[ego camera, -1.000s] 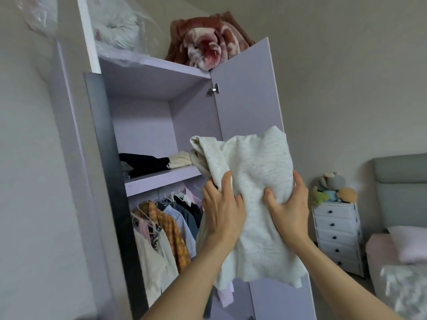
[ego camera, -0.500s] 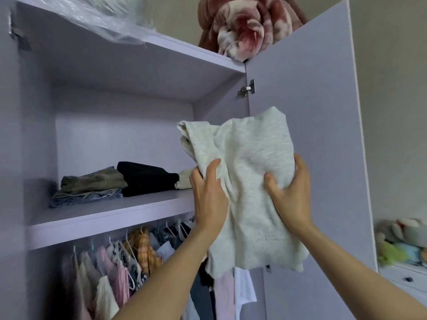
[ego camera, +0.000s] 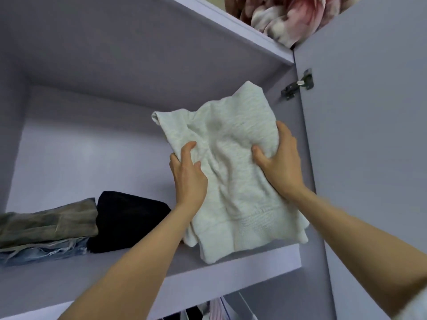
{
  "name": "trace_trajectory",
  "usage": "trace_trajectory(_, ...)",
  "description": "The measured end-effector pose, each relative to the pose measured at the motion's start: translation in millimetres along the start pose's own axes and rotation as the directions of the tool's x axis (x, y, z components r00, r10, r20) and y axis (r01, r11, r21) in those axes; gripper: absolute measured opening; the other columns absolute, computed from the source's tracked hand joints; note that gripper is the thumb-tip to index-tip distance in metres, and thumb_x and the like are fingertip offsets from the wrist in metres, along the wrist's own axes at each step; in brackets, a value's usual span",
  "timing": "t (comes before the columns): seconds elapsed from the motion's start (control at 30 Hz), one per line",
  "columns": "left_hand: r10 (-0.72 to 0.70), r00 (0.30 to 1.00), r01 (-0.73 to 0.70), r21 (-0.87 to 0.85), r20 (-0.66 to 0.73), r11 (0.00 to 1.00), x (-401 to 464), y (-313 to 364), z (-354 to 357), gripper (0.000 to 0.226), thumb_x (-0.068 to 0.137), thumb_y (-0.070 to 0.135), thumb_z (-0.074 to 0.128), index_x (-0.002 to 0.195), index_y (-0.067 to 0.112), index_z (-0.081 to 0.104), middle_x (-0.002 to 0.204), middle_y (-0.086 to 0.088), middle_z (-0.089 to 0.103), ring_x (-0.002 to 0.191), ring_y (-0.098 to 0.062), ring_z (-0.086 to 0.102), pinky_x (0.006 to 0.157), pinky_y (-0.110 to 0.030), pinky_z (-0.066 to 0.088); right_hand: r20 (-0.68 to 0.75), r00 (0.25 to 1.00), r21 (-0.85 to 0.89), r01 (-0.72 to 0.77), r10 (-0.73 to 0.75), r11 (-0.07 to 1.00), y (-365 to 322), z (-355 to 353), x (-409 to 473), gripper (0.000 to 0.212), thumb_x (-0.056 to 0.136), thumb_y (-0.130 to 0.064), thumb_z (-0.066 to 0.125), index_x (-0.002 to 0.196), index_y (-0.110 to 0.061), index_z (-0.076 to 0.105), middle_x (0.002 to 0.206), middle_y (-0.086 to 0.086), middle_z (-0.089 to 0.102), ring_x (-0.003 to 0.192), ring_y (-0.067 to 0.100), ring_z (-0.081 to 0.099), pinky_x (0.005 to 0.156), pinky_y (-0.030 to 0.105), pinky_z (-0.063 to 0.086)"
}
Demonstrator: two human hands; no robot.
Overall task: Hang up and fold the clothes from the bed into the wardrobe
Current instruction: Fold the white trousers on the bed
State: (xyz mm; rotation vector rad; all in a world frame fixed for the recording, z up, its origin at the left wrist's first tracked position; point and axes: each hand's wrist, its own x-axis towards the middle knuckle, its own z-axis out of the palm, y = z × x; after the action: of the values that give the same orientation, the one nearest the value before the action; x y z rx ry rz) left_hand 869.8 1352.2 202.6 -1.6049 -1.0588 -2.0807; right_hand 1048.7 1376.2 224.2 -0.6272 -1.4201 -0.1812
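A folded pale grey sweatshirt [ego camera: 233, 172] is held up inside the lilac wardrobe, its ribbed hem hanging down to the shelf [ego camera: 231, 271] at the right end. My left hand [ego camera: 188, 174] grips its left edge with curled fingers. My right hand [ego camera: 279, 162] grips its right side, thumb pressed into the fabric. On the same shelf to the left lie a folded black garment [ego camera: 129, 222], an olive one [ego camera: 48, 220] and frayed jeans [ego camera: 44, 252] under it.
The open wardrobe door [ego camera: 369, 158] stands right beside my right arm, with its metal hinge [ego camera: 298, 86] above. A red and white blanket [ego camera: 288, 17] sits on top of the wardrobe. Hanging clothes [ego camera: 215, 310] show below the shelf.
I have stepped closer and both hands have carried the sweatshirt forward into the shelf compartment; its hem now reaches the shelf. The grip of both hands is unchanged.
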Motion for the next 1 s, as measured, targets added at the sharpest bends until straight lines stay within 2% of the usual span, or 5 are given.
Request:
trace_trajectory(0.27,-0.091,0.996,0.089,0.078,0.025,0.993,82,-127,67,0.042,0.092,-0.002,0.045,0.128,0.020,0.046,0.117,-0.003,0.040,0.096,-0.009,0.039,0.069,0.006,0.026,0.081,0.989,0.057,-0.127,0.122,0.990,118,121,60,0.070,0.081,-0.043,0.062,0.139,-0.026,0.027,0.132,0.003,0.045,0.117,0.022,0.045,0.096,0.036,0.036)
trace_trajectory(0.47,-0.466,0.881,0.367,0.500,0.085,0.785,101,-224,82,0.043,0.096,0.014,0.046,0.138,0.020,0.039,0.152,-0.014,0.011,0.130,-0.033,0.030,0.104,-0.033,0.033,0.406,0.846,-0.261,-0.256,0.346,0.931,196,215,69,0.062,0.090,-0.043,0.052,0.140,-0.015,0.029,0.136,0.018,0.035,0.121,0.038,0.043,0.102,0.042,0.037)
trace_trajectory(0.57,-0.577,0.787,0.172,0.821,0.217,0.544,97,-241,84,0.047,0.098,0.037,0.039,0.144,0.028,0.031,0.157,-0.004,-0.006,0.142,-0.030,0.003,0.113,-0.045,0.021,0.594,0.757,-0.445,0.026,0.273,0.895,206,240,69,0.052,0.095,-0.039,0.040,0.142,-0.019,0.033,0.147,0.016,0.025,0.130,0.036,0.036,0.108,0.041,0.032)
trace_trajectory(0.73,-0.617,0.517,-0.046,0.739,0.593,0.672,92,-233,87,0.056,0.096,0.057,0.016,0.146,0.033,0.025,0.157,0.005,0.011,0.145,-0.017,0.000,0.117,-0.046,-0.001,0.819,0.531,-0.383,0.223,0.217,0.896,214,239,59,0.049,0.093,-0.057,0.020,0.136,-0.043,0.038,0.151,-0.004,0.031,0.136,0.028,0.032,0.111,0.041,0.026)
trace_trajectory(1.0,-0.808,0.372,-0.309,0.882,0.457,0.356,37,-207,55,0.067,0.090,0.067,0.007,0.146,0.036,-0.013,0.157,0.004,-0.013,0.145,-0.022,-0.006,0.113,-0.057,-0.003,0.829,0.461,-0.479,0.295,0.317,0.827,219,203,-2,0.051,0.097,-0.050,0.007,0.146,-0.042,-0.002,0.158,-0.002,-0.009,0.144,0.031,-0.004,0.117,0.045,-0.001)
